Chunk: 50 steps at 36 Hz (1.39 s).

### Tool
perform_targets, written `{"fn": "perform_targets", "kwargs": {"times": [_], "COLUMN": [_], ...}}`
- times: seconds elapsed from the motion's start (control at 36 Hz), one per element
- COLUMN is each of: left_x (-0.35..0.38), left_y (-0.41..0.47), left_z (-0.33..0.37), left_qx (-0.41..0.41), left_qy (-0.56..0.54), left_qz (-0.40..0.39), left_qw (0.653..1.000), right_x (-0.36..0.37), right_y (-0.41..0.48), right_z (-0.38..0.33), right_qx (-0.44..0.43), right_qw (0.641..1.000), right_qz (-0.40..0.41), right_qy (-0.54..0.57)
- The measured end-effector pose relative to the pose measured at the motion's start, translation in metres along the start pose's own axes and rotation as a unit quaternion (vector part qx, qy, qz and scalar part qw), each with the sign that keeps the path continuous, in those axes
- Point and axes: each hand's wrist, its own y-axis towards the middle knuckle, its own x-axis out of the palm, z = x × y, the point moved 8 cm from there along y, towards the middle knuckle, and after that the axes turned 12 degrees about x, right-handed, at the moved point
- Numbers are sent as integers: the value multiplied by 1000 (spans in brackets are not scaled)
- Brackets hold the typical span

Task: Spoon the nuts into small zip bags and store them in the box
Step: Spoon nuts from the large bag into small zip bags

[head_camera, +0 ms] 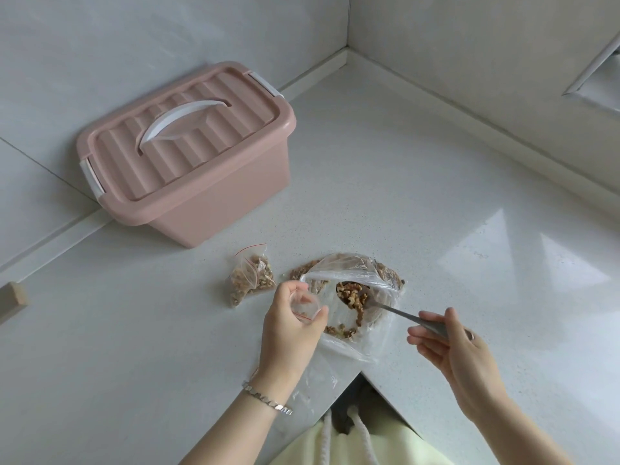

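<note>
The left hand [292, 317] pinches one small empty zip bag [306, 305] between thumb and curled fingers, its mouth turned to the right. The right hand [449, 344] grips the handle end of one spoon [399, 312] with thumb and curled fingers. The spoon's bowl is heaped with nuts [352, 295] and sits inside the mouth of the big bag [349, 271], just right of the zip bag.

The big bag lies open on the desk [469, 229] with more nuts loose in its bottom. Its near end trails over the desk's front edge beside the left wrist. That edge cuts an inward corner between the two forearms, and both hands work just beyond it.

Just left of the big bag lie the filled bags [250, 276]. Two red zip lines show, so I count two, overlapped.

Farther back and left stands one pink box [218, 203], its lid [208, 152] on. It has one white handle [181, 120] and two white latches [90, 176], and its back is close to the wall [167, 35]. A strip of desk separates the box from the filled bags.

The widest open desk runs right of the big bag to the right-hand wall, and the two walls meet at the back right. One wooden block [11, 298] sits at the far left of the view.
</note>
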Motion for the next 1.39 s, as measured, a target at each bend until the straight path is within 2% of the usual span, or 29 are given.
{"fn": "perform_targets", "kwargs": {"times": [0.31, 0.58, 0.86, 1.11, 1.39], "left_x": [26, 31, 38, 29, 24], "left_y": [9, 16, 14, 13, 13], "left_z": [19, 31, 31, 25, 24], "left_qx": [2, 9, -12, 0, -13], "left_qy": [13, -1, -34, 48, 11], "left_qz": [-39, -22, -44, -36, 6], "left_qw": [999, 1000, 998, 998, 1000], "right_x": [27, 44, 47, 50, 50], "right_y": [-34, -44, -45, -42, -51], "right_z": [-27, -15, -16, -19, -28], "right_qx": [-50, -51, -56, -53, -136], "right_qw": [991, 986, 987, 988, 988], "right_qz": [-55, -55, -52, -53, -25], "right_qy": [109, 147, 139, 138, 65]}}
